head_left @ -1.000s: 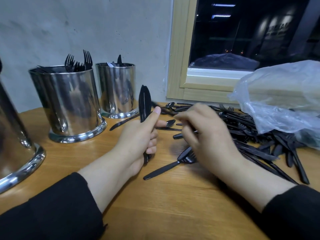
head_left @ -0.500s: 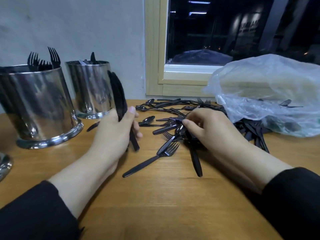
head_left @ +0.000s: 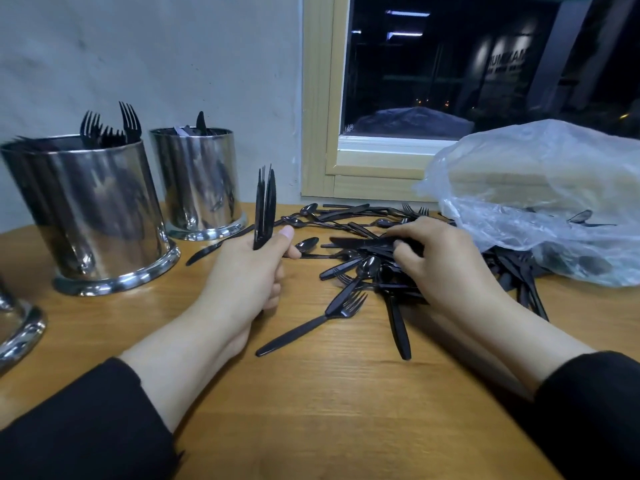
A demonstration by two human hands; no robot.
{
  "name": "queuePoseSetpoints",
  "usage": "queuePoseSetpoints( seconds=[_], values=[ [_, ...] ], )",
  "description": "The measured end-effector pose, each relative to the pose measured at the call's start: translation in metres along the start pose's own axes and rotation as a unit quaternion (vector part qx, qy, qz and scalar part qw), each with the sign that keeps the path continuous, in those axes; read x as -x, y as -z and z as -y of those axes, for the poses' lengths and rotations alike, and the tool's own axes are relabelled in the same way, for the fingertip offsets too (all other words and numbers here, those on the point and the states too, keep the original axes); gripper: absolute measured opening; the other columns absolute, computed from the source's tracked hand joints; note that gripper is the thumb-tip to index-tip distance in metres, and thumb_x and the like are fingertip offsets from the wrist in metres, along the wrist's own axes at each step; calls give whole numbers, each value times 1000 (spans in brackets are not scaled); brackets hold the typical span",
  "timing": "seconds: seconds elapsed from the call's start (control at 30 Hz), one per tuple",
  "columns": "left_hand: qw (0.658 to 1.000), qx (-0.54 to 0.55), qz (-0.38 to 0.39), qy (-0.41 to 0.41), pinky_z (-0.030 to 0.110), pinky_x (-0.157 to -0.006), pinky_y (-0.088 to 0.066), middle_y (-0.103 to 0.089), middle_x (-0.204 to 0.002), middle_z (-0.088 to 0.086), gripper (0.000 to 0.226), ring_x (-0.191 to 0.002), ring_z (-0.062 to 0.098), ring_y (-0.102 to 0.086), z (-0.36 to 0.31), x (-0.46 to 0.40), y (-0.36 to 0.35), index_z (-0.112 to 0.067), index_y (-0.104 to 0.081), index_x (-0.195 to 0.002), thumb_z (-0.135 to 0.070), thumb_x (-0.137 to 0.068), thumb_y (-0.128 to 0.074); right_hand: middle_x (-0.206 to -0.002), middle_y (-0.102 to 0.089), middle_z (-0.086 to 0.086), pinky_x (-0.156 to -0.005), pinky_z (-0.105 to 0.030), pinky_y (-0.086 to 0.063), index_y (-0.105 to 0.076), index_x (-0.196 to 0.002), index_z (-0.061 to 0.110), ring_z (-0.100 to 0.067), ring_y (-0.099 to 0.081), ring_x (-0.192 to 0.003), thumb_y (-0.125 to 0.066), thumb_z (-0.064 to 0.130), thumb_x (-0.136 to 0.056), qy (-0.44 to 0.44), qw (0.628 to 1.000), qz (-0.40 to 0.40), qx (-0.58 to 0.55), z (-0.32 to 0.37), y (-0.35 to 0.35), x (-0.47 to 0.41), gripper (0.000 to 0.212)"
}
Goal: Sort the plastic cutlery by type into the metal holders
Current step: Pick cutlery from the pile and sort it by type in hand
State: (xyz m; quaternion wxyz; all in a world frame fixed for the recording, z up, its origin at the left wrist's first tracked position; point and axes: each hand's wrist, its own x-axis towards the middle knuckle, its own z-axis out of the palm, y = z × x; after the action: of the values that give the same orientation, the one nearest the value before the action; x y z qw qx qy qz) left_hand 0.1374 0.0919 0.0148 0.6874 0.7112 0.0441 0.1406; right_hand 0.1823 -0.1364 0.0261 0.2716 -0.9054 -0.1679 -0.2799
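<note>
A: Hands?
B: Left hand [head_left: 247,271] grips a bunch of black knives [head_left: 264,206], blades up, roughly vertical, thumb pressed on the side of the bunch. Right hand [head_left: 440,261] is down on the cutlery pile [head_left: 363,258], fingers curled onto a knife [head_left: 360,242] lying flat on top. Whether it is actually pinched or just touched, can't tell.

A: Pile location?
B: On the wooden table [head_left: 329,393], centre right, running from below the window frame [head_left: 318,98] back under a clear plastic bag [head_left: 540,199]. Mixed forks, spoons, knives, all black. One fork [head_left: 311,323] lies apart on the near edge, tines toward the pile. One knife handle [head_left: 398,323] sticks out toward the person just beside it.

A: Holders?
B: Large metal holder [head_left: 93,209] at left, fork heads sticking up over the rim. Smaller metal holder [head_left: 199,181] behind and right of it, near the wall, a knife tip showing above the rim. A third holder [head_left: 17,327] is cut off at the left frame edge, contents not visible. A loose black utensil [head_left: 207,251] lies on the table between the holders and the left hand; type unclear.

A: Sleeves?
B: Black, both arms.
</note>
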Motion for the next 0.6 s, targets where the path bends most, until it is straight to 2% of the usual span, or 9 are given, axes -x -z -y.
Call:
queuePoseSetpoints(
  seconds=[0.07, 0.17, 0.27, 0.43, 0.5, 0.57, 0.6],
  values=[
    [1000, 14, 18, -2, 23, -44, -29, -38, -52, -6, 37, -45, 11, -33, -1, 2, 0, -6, -68, -91, -39, -103, -56, -95, -66, 8, -78, -1, -35, -75, -117, 14, 1, -54, -84, -62, 12, -94, 24, 996, -62, -50, 4, 1, 1, 26],
    [998, 36, 46, 8, 22, -43, -30, -41, -57, -5, 37, -48, 9, -34, -4, 5, -1, -8, -73, -101, -42, -100, -59, -88, -64, 5, -76, -9, -40, -74, -118, 14, -2, -57, -82, -64, 10, -95, 100, 986, -97, -93, 14, 1, 6, 25],
    [994, 85, 57, 45, 22, -43, -26, -35, -57, -7, 41, -48, 8, -30, -7, 7, -5, -12, -74, -104, -50, -94, -64, -94, -67, 1, -81, -29, -50, -75, -115, 12, -16, -62, -90, -65, 9, -94, 205, 971, -74, -100, 26, -8, 13, 24],
    [988, 124, 73, 64, 21, -40, -21, -35, -59, -5, 31, -49, 11, -27, -5, 6, -10, -12, -69, -94, -43, -96, -66, -107, -70, -2, -85, -31, -49, -72, -122, 10, -23, -62, -92, -68, 11, -93, 330, 941, -4, -80, 43, -21, 20, 29],
    [990, 126, 48, 52, 21, -38, -22, -39, -57, -3, 28, -47, 11, -30, -5, 6, -10, -10, -65, -89, -35, -101, -61, -115, -69, 0, -92, -31, -48, -68, -128, 13, -22, -62, -102, -69, 23, -94, 334, 938, 59, -69, 44, -16, 21, 36],
    [995, 97, 16, 28, 22, -37, -25, -45, -58, 0, 29, -45, 11, -35, -7, 4, -7, -11, -60, -84, -32, -104, -56, -117, -67, 5, -97, -25, -44, -66, -132, 18, -14, -59, -108, -66, 41, -94, 267, 957, 86, -75, 39, -7, 19, 45],
    [997, 76, 1, 11, 23, -38, -28, -49, -61, 2, 31, -44, 12, -39, -8, 3, -6, -12, -59, -81, -31, -105, -54, -113, -67, 8, -96, -23, -44, -66, -130, 21, -9, -59, -106, -63, 45, -94, 221, 969, 75, -84, 34, -2, 16, 43]
  ],
)
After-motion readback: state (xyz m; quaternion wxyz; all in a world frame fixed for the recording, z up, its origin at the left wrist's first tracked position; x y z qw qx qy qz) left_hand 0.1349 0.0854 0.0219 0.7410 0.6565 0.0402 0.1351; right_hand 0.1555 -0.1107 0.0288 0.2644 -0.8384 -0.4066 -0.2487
